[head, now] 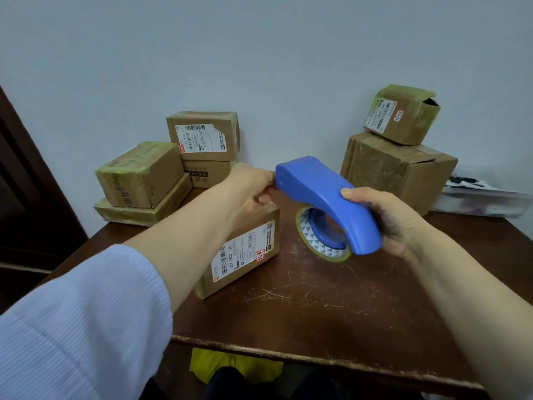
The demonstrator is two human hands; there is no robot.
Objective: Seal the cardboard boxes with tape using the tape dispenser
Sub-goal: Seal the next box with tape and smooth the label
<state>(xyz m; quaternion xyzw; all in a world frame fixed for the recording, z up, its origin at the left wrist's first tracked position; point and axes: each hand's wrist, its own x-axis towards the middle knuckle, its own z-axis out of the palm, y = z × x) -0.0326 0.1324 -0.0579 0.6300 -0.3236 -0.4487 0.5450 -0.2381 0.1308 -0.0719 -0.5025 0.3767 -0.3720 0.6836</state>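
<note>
Our tape dispenser (326,194) hangs just right of the near box (245,255), its long axis running from our right hand (386,220), which grips its rear, toward the box's far top edge. There our left hand (251,186), nearer the box, curls at the nose; whether it pinches tape we cannot tell.

Scratched brown table (317,313) against a pale wall (259,53), perhaps a dark door (26,197) left.

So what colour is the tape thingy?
Blue. The tape dispenser, gripped by the right hand, shows clearly in the head view.
</note>
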